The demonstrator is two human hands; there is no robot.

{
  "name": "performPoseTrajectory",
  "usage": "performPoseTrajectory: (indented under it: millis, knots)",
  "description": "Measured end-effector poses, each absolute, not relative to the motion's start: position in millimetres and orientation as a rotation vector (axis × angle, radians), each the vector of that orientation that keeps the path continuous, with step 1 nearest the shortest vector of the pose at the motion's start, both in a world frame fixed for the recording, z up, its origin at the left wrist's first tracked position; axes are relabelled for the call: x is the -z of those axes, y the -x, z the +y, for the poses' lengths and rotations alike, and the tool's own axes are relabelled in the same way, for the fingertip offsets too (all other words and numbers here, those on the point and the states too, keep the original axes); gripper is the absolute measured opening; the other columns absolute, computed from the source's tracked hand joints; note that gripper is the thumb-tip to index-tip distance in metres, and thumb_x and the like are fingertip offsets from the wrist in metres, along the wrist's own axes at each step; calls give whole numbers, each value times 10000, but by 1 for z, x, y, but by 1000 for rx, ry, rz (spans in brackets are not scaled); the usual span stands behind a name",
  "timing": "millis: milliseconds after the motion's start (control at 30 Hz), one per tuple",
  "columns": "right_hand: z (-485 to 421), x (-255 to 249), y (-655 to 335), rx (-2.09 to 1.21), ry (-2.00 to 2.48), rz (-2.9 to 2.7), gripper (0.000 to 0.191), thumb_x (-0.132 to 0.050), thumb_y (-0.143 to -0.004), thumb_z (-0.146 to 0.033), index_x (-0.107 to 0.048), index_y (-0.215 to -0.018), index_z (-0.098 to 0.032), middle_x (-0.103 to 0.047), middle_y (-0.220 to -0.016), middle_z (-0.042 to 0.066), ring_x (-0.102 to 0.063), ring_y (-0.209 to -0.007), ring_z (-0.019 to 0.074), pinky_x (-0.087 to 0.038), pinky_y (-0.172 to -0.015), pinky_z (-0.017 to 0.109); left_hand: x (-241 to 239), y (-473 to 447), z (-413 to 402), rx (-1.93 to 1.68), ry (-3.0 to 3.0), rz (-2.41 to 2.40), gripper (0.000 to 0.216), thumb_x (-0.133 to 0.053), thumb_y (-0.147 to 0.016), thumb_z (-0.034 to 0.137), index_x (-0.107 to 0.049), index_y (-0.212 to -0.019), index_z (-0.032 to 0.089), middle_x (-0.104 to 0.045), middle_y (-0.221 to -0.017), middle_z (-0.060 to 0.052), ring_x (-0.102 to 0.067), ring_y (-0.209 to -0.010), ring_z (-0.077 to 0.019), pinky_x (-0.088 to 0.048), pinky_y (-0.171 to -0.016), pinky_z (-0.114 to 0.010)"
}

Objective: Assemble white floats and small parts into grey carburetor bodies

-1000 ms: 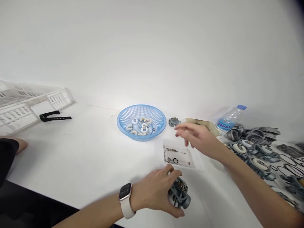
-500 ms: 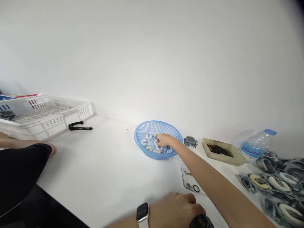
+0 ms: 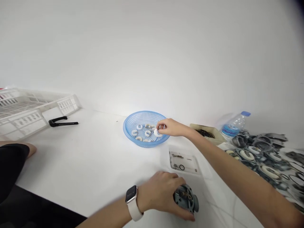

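My left hand [image 3: 163,193], with a watch on its wrist, is closed around a grey metal carburetor body [image 3: 186,199] on the white table, its open cavity facing up. My right hand [image 3: 167,127] pinches a white U-shaped carburetor float [image 3: 157,133] over the right side of a blue plastic basket [image 3: 127,131]. Several more white and cream floats [image 3: 147,133] lie in the basket. Between my hands and to the right sits a shallow clear tray [image 3: 190,164] holding small metal parts and a black ring.
A beige tray [image 3: 219,138] of black rings and a water bottle [image 3: 234,125] stand along the wall. Several carburetor parts [image 3: 268,158] crowd the right side. At left are a white crate [image 3: 30,118], a black strap [image 3: 63,123] and another person's dark sleeve [image 3: 11,164].
My right hand has lifted from the basket's bottom toward its right rim, now with a float in its fingers. The view has shifted right, and the carburetor body in my left hand shows more.
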State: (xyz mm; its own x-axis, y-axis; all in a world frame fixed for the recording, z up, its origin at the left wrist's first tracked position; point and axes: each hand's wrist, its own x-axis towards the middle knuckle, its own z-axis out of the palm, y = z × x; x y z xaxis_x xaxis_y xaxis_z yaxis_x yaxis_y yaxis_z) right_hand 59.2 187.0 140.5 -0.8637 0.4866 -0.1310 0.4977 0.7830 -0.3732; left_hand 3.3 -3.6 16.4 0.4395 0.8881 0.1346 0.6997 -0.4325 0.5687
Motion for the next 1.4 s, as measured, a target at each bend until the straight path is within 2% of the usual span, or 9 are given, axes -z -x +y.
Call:
performPoseTrajectory:
  millis: [67, 200, 400, 533, 733, 1067, 1167, 1267, 1400]
  knots:
    - [171, -145, -96, 772, -815, 2938, 143, -661, -932, -288, -725, -983, -171, -716, -905, 21, -661, -825, 178, -523, -723, 290, -17, -7, -6, -612, -2227, 1391, 709, -689, -690, 820, -654, -1075, 226, -700, -890, -53, -687, -798, -269, -500, -706, -326]
    - [125, -133, -161, 1037, -873, 2852, 237, -625, -940, -370, -743, -880, -173, -704, -723, 12, -631, -661, 153, -476, -585, 247, -13, -15, -8, -710, -2145, 1461, 659, -741, -693, 757, -646, -1064, 221, -713, -928, -47, -686, -836, -279, -504, -753, -350]
    - [72, -87, -216, 1738, -1215, 2653, 262, -684, -908, -433, -734, -830, -188, -668, -687, 12, -595, -605, 147, -486, -582, 264, -12, -18, -8, -847, -2114, 1493, 621, -815, -625, 680, -645, -1031, 242, -694, -863, -4, -668, -775, -241, -506, -765, -364]
    - [57, -69, -223, 1935, -1304, 2557, 244, -698, -904, -429, -725, -840, -195, -674, -705, 6, -625, -645, 163, -507, -651, 294, -14, -18, -8, -1193, -2168, 1410, 643, -874, -607, 556, -623, -1093, 218, -701, -961, -31, -658, -829, -228, -525, -770, -358]
    - [48, -67, -217, 1748, -1319, 2696, 243, -667, -918, -410, -710, -787, -210, -670, -747, 2, -582, -740, 178, -452, -733, 310, -13, -18, -8, -1433, -2316, 1236, 400, -807, -738, 314, -623, -1073, 196, -699, -939, -35, -634, -804, -187, -534, -745, -332]
    - [72, -66, -252, 1384, -1634, 2841, 341, -558, -964, -551, -708, -942, -246, -663, -807, 13, -581, -782, 205, -415, -670, 321, -16, -16, -12, -1070, -2242, 1337, 440, -814, -733, 345, -651, -1124, 222, -646, -1116, -59, -642, -927, -216, -560, -825, -359]
    - [78, -73, -252, 1309, -1630, 2909, 326, -560, -967, -537, -702, -926, -246, -680, -823, 12, -592, -785, 203, -423, -671, 320, -18, -14, -11, -1091, -2208, 1354, 485, -856, -687, 357, -658, -1104, 206, -647, -1103, -63, -646, -938, -230, -565, -836, -371]
    - [87, -76, -244, 1152, -1589, 3001, 302, -545, -984, -505, -688, -926, -246, -682, -813, 7, -597, -775, 196, -441, -685, 316, -18, -13, -10, -1101, -2209, 1343, 396, -850, -724, 356, -674, -1046, 205, -655, -1069, -57, -648, -921, -220, -565, -811, -351]
    - [109, -70, -227, 840, -1337, 3063, 237, -512, -1007, -407, -673, -1059, -241, -713, -921, 26, -627, -823, 199, -477, -731, 318, -15, -14, -11, -1109, -2229, 1372, 393, -855, -748, 389, -680, -1054, 214, -673, -1069, -58, -659, -908, -226, -561, -785, -350]
